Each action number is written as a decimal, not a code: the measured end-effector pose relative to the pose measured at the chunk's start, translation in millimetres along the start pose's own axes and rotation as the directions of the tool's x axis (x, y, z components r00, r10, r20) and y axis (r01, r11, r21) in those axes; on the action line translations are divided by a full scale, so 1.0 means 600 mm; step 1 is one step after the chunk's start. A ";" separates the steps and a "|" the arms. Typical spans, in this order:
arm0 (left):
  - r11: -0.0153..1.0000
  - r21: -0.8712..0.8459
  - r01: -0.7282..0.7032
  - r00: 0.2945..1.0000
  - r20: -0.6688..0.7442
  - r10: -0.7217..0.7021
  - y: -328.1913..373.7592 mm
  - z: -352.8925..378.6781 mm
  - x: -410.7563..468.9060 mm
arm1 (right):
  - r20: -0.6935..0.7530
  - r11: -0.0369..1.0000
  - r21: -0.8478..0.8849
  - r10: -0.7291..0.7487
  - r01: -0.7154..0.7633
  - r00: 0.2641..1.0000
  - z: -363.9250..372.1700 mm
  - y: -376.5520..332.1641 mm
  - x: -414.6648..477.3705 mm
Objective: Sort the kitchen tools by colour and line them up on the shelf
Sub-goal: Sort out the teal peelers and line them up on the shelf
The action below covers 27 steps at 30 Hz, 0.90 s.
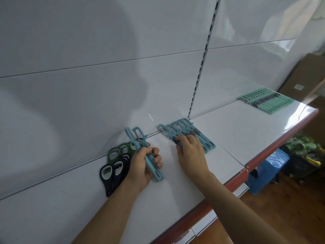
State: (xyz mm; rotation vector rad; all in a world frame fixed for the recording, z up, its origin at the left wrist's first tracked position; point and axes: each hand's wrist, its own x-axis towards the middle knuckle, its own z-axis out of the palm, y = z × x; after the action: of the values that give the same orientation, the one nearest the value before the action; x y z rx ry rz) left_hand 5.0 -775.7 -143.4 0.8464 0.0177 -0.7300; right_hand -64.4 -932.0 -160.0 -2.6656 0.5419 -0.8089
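Note:
My left hand [143, 166] grips two light-blue peelers [154, 170] by their handles, heads pointing to the back wall. My right hand [190, 151] rests with its fingers on a row of several light-blue peelers [202, 138] lying side by side on the white shelf [228, 131]. Left of my left hand lie green scissors [117, 152] and black scissors [110, 173], partly covered by that hand. Far right on the shelf a row of mint-green peelers [265, 100] is lined up.
The shelf has a red front edge [281, 141] and a white back panel with a slotted upright [202, 64]. Below at the right stand a blue plastic stool [267, 169], a heap of green items [302, 148] and cardboard boxes [302, 76] on a wooden floor.

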 end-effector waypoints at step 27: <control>0.949 0.242 -0.203 0.977 -0.013 0.212 -0.019 -0.008 0.008 | 0.178 0.802 0.564 0.112 -0.195 0.978 -0.053 -0.073 -0.045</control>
State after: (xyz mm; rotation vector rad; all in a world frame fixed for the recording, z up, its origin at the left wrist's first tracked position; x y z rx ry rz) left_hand 3.3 -780.4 -156.0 1.0756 -0.1258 -0.5227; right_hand -92.0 -887.4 -130.3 -2.0594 0.3888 -0.6116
